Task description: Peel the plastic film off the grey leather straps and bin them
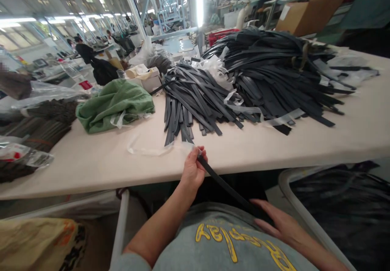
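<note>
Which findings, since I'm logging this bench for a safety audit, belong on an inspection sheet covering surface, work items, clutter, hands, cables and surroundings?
Surface: pale table, loaded mostly along its far side.
Work items: one dark strip spanning both hands; a loose bundle of strips ahead; a larger dark pile to its right.
Clutter: crumpled green cloth; translucent scrap near the front edge.
Hands: left hand pinches the strip; right hand is at its lower part, grip unclear.
Cables: nothing seen.
Surroundings: cardboard box beyond the table; bin of dark material, lower right.
</note>
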Demonstrator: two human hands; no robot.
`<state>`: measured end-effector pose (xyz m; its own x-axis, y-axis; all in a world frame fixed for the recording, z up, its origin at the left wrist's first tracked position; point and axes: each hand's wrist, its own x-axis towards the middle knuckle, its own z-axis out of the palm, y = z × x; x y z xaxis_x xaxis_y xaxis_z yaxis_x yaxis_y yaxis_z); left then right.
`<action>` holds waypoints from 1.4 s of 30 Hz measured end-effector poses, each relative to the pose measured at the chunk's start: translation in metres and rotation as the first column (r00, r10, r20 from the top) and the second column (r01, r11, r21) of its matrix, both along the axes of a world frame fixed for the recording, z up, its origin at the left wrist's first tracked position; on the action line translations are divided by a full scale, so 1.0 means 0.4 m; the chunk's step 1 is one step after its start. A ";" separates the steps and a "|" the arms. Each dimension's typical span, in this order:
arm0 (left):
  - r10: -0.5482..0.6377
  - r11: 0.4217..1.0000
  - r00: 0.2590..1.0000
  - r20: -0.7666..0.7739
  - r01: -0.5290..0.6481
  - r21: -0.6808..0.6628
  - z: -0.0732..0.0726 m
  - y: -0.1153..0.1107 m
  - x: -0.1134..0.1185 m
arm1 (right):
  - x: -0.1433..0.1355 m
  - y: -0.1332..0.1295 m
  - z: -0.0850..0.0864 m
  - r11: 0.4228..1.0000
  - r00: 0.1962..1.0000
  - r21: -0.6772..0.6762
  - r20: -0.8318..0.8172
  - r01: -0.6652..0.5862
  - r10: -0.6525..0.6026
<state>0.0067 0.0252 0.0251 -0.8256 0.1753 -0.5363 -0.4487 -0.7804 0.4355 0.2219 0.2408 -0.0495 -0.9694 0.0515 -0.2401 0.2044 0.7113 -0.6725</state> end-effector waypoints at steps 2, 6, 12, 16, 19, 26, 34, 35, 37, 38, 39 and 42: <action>-0.023 1.000 1.000 -0.018 0.022 -0.013 -0.009 0.001 0.030 | -0.139 -0.101 0.077 0.973 0.995 -0.207 -0.024 -0.101 0.098; -0.017 0.996 0.996 -0.089 0.009 -0.087 -0.011 -0.019 0.061 | -0.336 -0.256 0.176 0.827 0.989 -0.548 0.002 -0.125 0.150; 0.057 0.997 0.997 -0.051 -0.059 -0.046 0.028 -0.096 0.054 | -0.329 -0.237 0.198 0.844 0.999 -0.535 -0.030 -0.037 0.025; 0.063 0.998 0.994 0.094 -0.064 0.005 0.027 -0.126 0.048 | -0.232 -0.169 0.207 0.892 0.992 -0.450 -0.085 0.046 -0.094; 0.077 0.996 0.989 0.129 -0.081 0.026 0.023 -0.129 0.043 | -0.176 -0.151 0.206 0.930 0.989 -0.363 -0.103 0.058 -0.102; 0.099 0.993 0.988 0.117 -0.106 0.054 0.050 -0.132 0.035 | -0.134 -0.146 0.148 0.973 0.990 -0.229 -0.125 0.029 -0.059; 0.095 0.994 0.992 0.081 -0.099 0.054 0.038 -0.133 0.038 | -0.119 -0.151 0.125 0.971 0.991 -0.234 -0.110 0.043 -0.070; 0.091 0.994 0.993 0.078 -0.095 0.049 0.035 -0.132 0.040 | -0.119 -0.152 0.127 0.970 0.991 -0.238 -0.109 0.047 -0.075; 0.091 0.995 0.993 0.076 -0.094 0.039 0.031 -0.129 0.044 | -0.119 -0.152 0.127 0.966 0.991 -0.253 -0.110 0.050 -0.080; 0.091 0.995 0.993 0.080 -0.094 0.037 0.030 -0.129 0.046 | -0.119 -0.151 0.126 0.963 0.991 -0.266 -0.108 0.052 -0.083; 0.092 0.995 0.992 0.087 -0.095 0.036 0.029 -0.129 0.048 | -0.119 -0.150 0.125 0.958 0.991 -0.281 -0.105 0.055 -0.088; 0.089 0.995 0.990 0.107 -0.093 0.040 0.025 -0.131 0.049 | -0.119 -0.148 0.117 0.945 0.991 -0.321 -0.094 0.062 -0.097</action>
